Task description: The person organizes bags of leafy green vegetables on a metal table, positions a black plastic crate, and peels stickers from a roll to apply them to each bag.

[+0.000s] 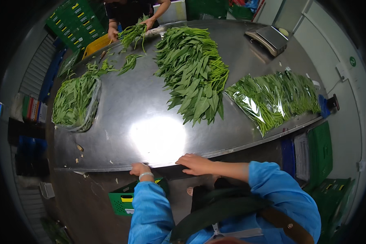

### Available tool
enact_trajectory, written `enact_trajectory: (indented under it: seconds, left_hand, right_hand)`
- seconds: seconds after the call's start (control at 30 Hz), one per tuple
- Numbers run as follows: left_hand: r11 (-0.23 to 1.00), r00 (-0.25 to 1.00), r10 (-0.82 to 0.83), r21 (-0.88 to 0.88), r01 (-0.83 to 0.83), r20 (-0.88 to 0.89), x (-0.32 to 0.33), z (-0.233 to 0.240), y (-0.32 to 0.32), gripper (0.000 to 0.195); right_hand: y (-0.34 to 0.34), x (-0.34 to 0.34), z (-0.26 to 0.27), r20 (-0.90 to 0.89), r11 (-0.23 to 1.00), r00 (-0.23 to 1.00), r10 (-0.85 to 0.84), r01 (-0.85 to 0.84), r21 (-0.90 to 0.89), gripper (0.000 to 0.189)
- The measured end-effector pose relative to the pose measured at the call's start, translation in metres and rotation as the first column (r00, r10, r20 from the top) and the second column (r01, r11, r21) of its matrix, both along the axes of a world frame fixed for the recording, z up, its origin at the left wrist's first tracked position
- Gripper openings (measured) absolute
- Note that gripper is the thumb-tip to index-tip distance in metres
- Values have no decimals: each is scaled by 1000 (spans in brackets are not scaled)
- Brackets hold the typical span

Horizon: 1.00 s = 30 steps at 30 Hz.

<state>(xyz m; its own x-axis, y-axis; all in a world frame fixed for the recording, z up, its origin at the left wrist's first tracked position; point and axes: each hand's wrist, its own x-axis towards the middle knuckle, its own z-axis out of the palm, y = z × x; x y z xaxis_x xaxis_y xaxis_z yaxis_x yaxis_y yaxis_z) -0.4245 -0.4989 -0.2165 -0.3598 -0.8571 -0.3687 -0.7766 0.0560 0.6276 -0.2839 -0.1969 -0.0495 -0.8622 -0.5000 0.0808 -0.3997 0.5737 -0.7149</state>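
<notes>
My left hand (141, 169), with a pale bracelet at the wrist, rests curled at the front edge of a stainless steel table (119, 143); its fingertips are hidden. To the right, my right hand (196, 163) lies on the same edge, fingers a little apart and holding nothing. Beyond my hands, a long heap of leafy green stems, likely water spinach (192, 70), stretches across the table. Several clear plastic bags of the same greens (274, 97) lie at the right. A bulging bag of loose greens (74, 102) stands at the left.
Across the table a co-worker's hand (149, 23) holds a bunch of stems (132, 35) near a yellow crate (96, 45). A weighing scale (268, 38) sits at the far right. Scraps (79, 148) lie at the left. A green crate (122, 199) stands on the floor below.
</notes>
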Motion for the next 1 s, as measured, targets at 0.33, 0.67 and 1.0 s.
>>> enact_trajectory:
  seconds: [0.33, 0.67, 1.0]
  left_hand:
    - [215, -51, -266, 111, 970, 963, 8, -6, -32, 52]
    - [330, 170, -392, -34, 943, 904, 14, 71, 17, 58]
    - [944, 938, 329, 71, -323, -107, -8, 71, 35, 53]
  right_hand:
    - [53, -15, 349, -788, 878, 554, -269, -196, -437, 19]
    - [63, -70, 306, -764, 984, 622, -170, 155, -93, 27]
    - [102, -343, 57, -280, 934, 902, -328, 355, 51, 31]
